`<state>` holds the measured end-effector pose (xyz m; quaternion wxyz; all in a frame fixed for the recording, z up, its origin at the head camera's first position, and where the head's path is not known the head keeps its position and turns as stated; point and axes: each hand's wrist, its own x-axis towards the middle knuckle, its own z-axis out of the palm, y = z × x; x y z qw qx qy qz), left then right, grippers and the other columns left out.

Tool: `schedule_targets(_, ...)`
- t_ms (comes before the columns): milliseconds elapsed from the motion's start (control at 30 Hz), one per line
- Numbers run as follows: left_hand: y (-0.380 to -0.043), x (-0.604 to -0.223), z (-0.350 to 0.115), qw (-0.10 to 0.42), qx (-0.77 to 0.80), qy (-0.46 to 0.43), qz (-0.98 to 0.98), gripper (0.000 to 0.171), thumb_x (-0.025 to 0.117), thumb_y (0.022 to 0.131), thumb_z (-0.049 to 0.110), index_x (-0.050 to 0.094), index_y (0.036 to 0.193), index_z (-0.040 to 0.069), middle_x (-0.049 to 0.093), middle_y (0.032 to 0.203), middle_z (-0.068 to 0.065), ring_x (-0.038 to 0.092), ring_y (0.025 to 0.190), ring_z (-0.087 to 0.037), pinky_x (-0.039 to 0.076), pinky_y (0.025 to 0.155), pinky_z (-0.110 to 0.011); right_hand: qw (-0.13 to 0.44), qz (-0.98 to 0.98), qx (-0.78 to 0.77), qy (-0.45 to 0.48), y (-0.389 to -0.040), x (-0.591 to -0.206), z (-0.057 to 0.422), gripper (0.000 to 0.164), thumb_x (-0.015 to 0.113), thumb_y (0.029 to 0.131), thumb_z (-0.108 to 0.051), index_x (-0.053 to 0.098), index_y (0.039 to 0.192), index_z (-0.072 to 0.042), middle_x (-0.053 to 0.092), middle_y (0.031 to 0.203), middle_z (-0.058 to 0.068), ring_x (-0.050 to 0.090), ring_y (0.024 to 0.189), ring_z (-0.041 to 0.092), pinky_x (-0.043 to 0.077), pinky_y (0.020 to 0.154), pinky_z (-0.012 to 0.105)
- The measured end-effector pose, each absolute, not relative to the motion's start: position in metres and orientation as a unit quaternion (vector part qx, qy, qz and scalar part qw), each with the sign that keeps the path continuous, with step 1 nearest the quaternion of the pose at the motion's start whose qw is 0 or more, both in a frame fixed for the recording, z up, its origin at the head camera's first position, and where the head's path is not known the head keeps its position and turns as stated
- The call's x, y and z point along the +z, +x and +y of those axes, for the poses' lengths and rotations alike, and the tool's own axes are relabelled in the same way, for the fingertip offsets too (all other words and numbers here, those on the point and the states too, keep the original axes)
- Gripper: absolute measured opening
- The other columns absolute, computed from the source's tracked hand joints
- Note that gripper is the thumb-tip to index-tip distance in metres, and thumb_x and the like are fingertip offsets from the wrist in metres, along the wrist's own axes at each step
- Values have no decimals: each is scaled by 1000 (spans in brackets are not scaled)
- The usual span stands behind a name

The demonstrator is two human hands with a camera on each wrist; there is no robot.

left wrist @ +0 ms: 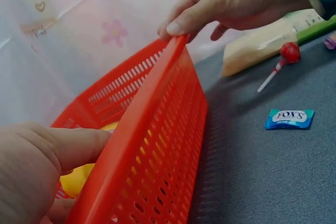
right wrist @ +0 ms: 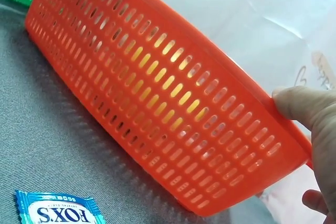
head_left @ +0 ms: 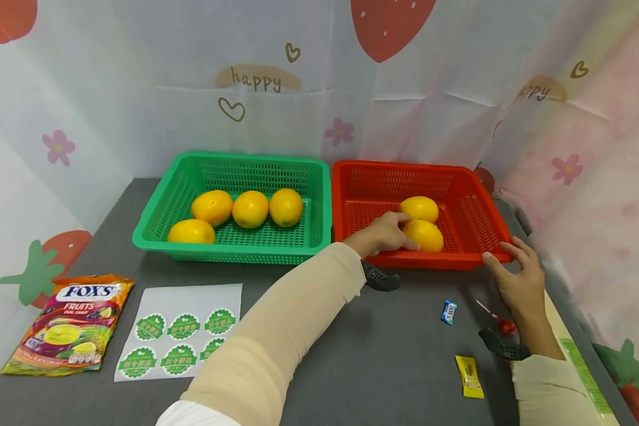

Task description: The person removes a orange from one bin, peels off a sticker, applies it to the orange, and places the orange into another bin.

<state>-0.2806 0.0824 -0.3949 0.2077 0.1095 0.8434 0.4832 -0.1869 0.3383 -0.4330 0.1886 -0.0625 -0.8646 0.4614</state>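
Note:
In the head view, my left hand (head_left: 389,232) reaches over the front rim of the red basket (head_left: 351,260). Its thumb and fingers lie on either side of the nearer orange (head_left: 425,236), and a second orange (head_left: 419,208) lies just behind. Part of the left hand is hidden by the rim in the left wrist view. My right hand (head_left: 522,281) grips the basket's front right corner, thumb on the rim (right wrist: 275,103) and fingers over the side. Through the slots of the basket wall, yellow shows in the right wrist view.
A green basket (head_left: 234,254) with several oranges adjoins on the left. In front are a sheet of green stickers (head_left: 183,325) and a Fox's candy bag (head_left: 71,325). Near the right forearm lie a blue candy (head_left: 449,312), a red lollipop (head_left: 506,327) and a yellow packet (head_left: 470,377).

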Motion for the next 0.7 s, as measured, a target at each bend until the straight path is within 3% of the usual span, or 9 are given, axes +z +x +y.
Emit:
schedule_targets(133,-281,-394,81,184,479,113,851,70,82,79,18,51,141,12,53,133,-6,49,105,-19,41,97,-32,190,-865,461,-62,-188,-431,337,56,68,90,-30,54,133,4,33,151,9,24,139,31,15,110,54)
schedule_targets(300,-271,-386,74,107,464,165,864,65,79,82,25,52,140,14,59,125,-7,52,97,-16,47,80,-23,201,-857,470,-71,-188,-434,335,54,69,89,-27,56,131,3,36,150,7,27,138,27,16,111,47)
schedule_targets(433,-260,-372,54,80,515,219,825,63,76,84,26,50,141,17,56,131,-8,56,99,-16,50,72,-21,205,-852,476,-75,-189,-435,335,53,70,89,-26,56,131,3,36,150,6,26,139,24,16,112,43)
schedule_targets(700,-238,-345,-26,-9,554,269,788,62,75,85,31,52,141,19,48,139,4,46,119,-15,47,90,-37,204,-846,486,-78,-189,-437,334,54,70,89,-25,54,134,2,34,151,5,23,140,21,14,112,42)
